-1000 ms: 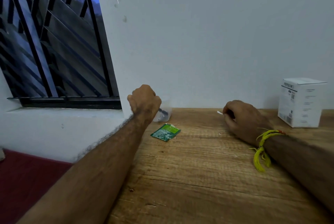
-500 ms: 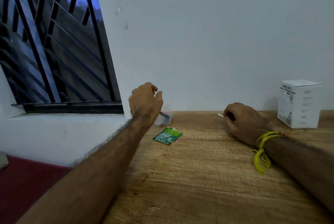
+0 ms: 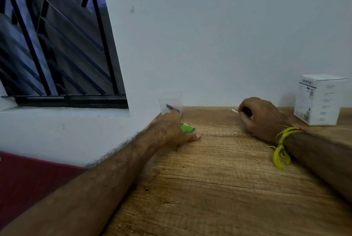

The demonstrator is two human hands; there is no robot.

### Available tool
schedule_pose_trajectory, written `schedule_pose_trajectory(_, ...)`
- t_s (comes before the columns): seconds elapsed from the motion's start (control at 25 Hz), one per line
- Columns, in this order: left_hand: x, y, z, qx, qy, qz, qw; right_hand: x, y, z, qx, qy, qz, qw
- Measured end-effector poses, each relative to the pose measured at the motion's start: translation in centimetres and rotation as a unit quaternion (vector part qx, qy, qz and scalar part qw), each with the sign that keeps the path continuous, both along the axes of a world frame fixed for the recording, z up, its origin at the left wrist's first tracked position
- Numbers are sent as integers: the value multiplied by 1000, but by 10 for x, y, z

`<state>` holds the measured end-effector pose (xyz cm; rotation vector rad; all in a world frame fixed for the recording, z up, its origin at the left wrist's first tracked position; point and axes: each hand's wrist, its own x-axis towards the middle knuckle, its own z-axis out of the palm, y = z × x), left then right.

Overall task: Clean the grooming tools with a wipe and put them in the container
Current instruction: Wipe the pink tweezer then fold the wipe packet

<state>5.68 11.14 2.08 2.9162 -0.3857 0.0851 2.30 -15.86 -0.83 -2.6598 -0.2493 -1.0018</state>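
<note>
Left hand point(image 3: 174, 130) rests flat on the worktop point(image 3: 219, 178), fingers relaxed over the green sachet point(image 3: 187, 128), container point(image 3: 170, 103) just beyond. Right hand point(image 3: 261, 119) pinches the wipe point(image 3: 234, 110), well right of the container, which holds a dark tool point(image 3: 172, 108) tilted inside.

white cardboard box point(image 3: 322, 100) at the counter's point(image 3: 219, 188) far right, against the wall: dark header band with print, rows of small text, a square code mark, all too blurred to read | green foil sachet point(image 3: 187, 128), left of the box: pale printing, illegible | no readable text elsewhere
</note>
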Motion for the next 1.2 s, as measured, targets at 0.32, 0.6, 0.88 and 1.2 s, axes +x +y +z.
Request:
schedule_pose_trajectory(0.32,-3,-7,-5,-143,-21,-44,989,-6,6,4,0,-7,12,1000)
schedule_pose_trajectory(0.6,-3,-8,-4,-14,-18,-40,999,-12,18,2,89,-29,-18,995)
schedule_pose_trajectory(0.88,-11,-13,3,-69,4,-80,994,-8,34,2,427,79,56,899)
schedule_pose_trajectory(1.2,-17,-22,-4,-147,-9,-117,982,-13,49,6,554,34,42,831)
